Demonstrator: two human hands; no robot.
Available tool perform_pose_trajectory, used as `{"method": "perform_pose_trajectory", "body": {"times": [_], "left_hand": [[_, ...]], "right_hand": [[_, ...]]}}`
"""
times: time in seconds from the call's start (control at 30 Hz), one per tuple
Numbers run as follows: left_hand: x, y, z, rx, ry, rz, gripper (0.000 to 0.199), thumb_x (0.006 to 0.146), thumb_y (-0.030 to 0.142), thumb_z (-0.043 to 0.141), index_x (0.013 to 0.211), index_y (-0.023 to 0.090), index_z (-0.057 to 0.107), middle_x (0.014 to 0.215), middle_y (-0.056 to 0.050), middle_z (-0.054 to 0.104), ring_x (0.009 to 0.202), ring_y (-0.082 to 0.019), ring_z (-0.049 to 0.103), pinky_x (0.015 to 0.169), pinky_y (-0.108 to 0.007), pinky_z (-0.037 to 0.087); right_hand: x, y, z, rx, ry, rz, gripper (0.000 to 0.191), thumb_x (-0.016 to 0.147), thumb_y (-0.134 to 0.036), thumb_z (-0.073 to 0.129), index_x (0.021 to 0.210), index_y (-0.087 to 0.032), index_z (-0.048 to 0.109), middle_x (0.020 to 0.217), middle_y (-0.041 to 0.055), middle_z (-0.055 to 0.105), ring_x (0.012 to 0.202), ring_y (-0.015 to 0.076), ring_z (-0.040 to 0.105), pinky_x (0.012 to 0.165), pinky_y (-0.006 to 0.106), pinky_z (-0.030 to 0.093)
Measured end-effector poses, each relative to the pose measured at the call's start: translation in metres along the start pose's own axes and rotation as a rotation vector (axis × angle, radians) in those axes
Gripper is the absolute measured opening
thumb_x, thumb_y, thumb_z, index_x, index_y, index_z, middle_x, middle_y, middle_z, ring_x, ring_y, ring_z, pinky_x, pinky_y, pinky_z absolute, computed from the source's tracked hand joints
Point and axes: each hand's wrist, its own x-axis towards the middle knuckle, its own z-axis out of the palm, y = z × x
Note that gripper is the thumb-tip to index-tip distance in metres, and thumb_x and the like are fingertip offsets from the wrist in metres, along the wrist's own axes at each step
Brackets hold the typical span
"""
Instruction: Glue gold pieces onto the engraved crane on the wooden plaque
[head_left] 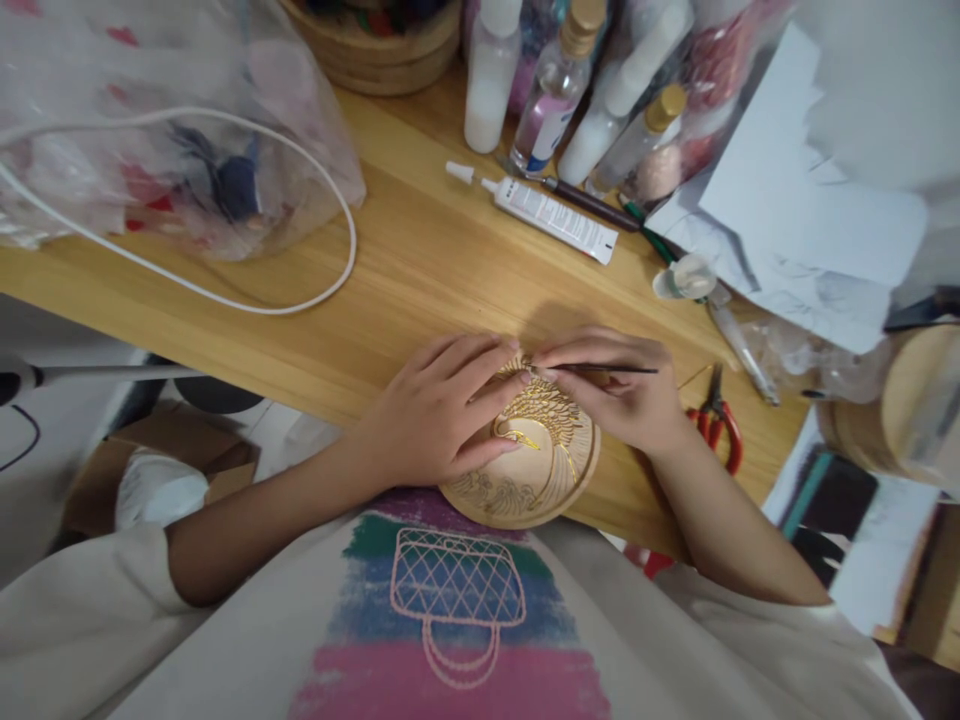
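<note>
A round pale wooden disc (536,508) lies near the table's front edge. Gold wire on it forms a feathered bird design (551,415), and fine dark lines mark its lower part. My left hand (442,410) rests flat over the disc's left side, fingers spread, thumb near the bird's head. At the disc's far edge, my right hand (626,385) pinches a slim dark stick-like tool (615,369), its tip beside my left fingertips. Whether anything sits at that tip is too small to tell.
A white tube of glue (555,218) lies uncapped beyond the disc, near several bottles (547,105). Red-handled pliers (716,425) are right of my right hand. A white cable (352,240) loops beside a plastic bag (300,130). Papers (817,220) lie at right.
</note>
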Motion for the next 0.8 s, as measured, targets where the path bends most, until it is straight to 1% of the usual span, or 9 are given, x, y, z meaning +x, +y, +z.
{"method": "perform_pose_trajectory", "body": {"times": [0.1, 0.27, 0.5, 0.67, 0.8], "left_hand": [[0.0, -0.0001, -0.0002, 0.002, 0.004, 0.0, 0.049, 0.097, 0.044, 0.051, 0.131, 0.01, 0.059, 0.136, -0.019, 0.057, 0.129, -0.035, 0.052, 0.106, -0.051, 0.045], [0.0011, 0.0, -0.0008, 0.005, -0.005, -0.005, 0.048, 0.098, 0.045, 0.05, 0.131, 0.011, 0.058, 0.137, -0.018, 0.057, 0.13, -0.033, 0.052, 0.107, -0.05, 0.045], [0.0015, 0.0001, -0.0002, -0.008, 0.009, 0.001, 0.048, 0.098, 0.044, 0.05, 0.13, 0.01, 0.059, 0.136, -0.019, 0.058, 0.129, -0.035, 0.052, 0.106, -0.052, 0.045], [0.0012, 0.0, 0.0, -0.009, 0.003, -0.002, 0.049, 0.097, 0.044, 0.051, 0.131, 0.01, 0.059, 0.137, -0.019, 0.058, 0.129, -0.035, 0.052, 0.106, -0.052, 0.045], [0.0011, 0.0005, 0.0001, -0.006, 0.008, 0.002, 0.049, 0.097, 0.045, 0.051, 0.13, 0.01, 0.059, 0.137, -0.019, 0.058, 0.129, -0.035, 0.052, 0.106, -0.052, 0.045]], "right_hand": [[0.0013, -0.0006, -0.0019, 0.01, -0.033, -0.011, 0.008, 0.087, -0.015, 0.069, 0.093, -0.016, 0.074, 0.088, 0.0072, 0.077, 0.079, 0.0137, 0.073, 0.07, 0.022, 0.058], [0.0025, -0.0019, -0.0028, -0.007, -0.05, -0.01, 0.009, 0.088, -0.018, 0.069, 0.094, -0.018, 0.074, 0.088, 0.0055, 0.076, 0.079, 0.0135, 0.073, 0.068, 0.022, 0.057], [0.0024, -0.0025, -0.0032, -0.02, -0.056, -0.012, 0.009, 0.088, -0.017, 0.069, 0.095, -0.02, 0.073, 0.088, 0.0044, 0.076, 0.078, 0.0131, 0.072, 0.066, 0.023, 0.057], [0.0019, -0.0033, -0.0036, -0.005, -0.075, -0.009, 0.011, 0.088, -0.014, 0.067, 0.095, -0.019, 0.073, 0.09, 0.005, 0.076, 0.082, 0.0135, 0.072, 0.069, 0.023, 0.058], [0.0007, -0.0023, -0.0024, -0.002, -0.063, -0.015, 0.012, 0.087, -0.014, 0.067, 0.096, -0.019, 0.073, 0.089, 0.0051, 0.075, 0.08, 0.0137, 0.072, 0.068, 0.023, 0.058]]}}
